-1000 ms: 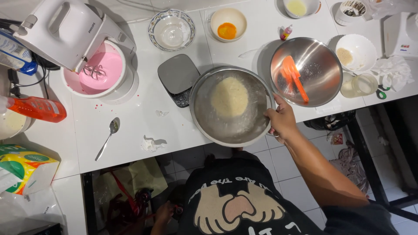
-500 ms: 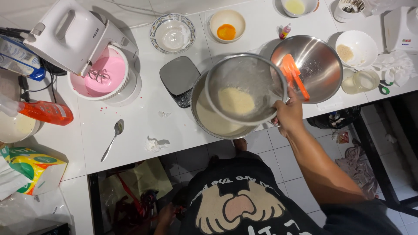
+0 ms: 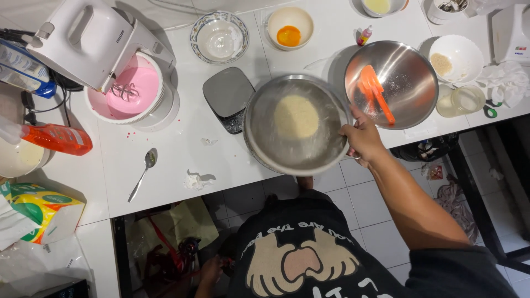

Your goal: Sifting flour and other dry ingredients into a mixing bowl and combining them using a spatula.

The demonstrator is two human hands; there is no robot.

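At the far left of the white bench [image 3: 182, 149], a mixer [image 3: 94, 38] is tilted over a bowl of pink batter [image 3: 132, 91]. A spoon [image 3: 143, 173] lies at 5 o'clock from it. The left hand [image 3: 210, 270] is seen low beneath the bench edge; its grip cannot be told. At centre, a round sieve [image 3: 296, 124] holding pale flour is gripped at its 3 o'clock rim by the right hand [image 3: 364, 140], fingers clamped. At 2 o'clock, a steel bowl [image 3: 406, 72] holds an orange spatula [image 3: 374, 94].

round metal sieve [image 3: 297, 124] | pale flour mound at centre | level, over bowl at table edge
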